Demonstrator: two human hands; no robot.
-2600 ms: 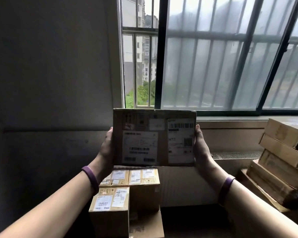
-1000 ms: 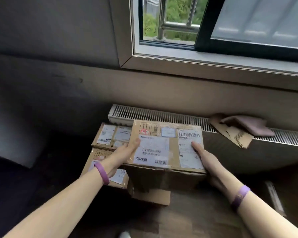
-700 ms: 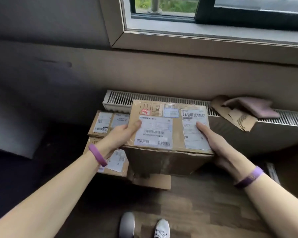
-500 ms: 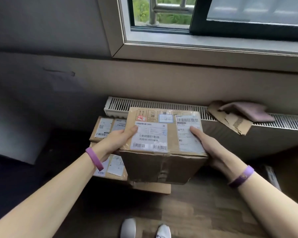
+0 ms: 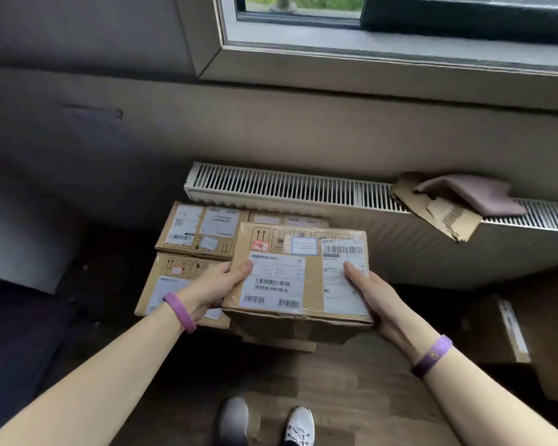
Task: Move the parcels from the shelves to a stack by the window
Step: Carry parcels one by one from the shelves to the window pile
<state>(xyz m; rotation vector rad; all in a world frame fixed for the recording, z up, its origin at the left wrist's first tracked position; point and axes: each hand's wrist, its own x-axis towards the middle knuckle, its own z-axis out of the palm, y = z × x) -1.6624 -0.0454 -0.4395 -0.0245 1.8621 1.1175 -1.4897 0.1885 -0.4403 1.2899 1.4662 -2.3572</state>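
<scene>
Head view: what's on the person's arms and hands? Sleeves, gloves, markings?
No sleeves or gloves. Left hand and right hand are bare; left wristband is plain light purple, right wristband darker purple with a small gold emblem.

A folded cloth and torn cardboard lie on the radiator.
</scene>
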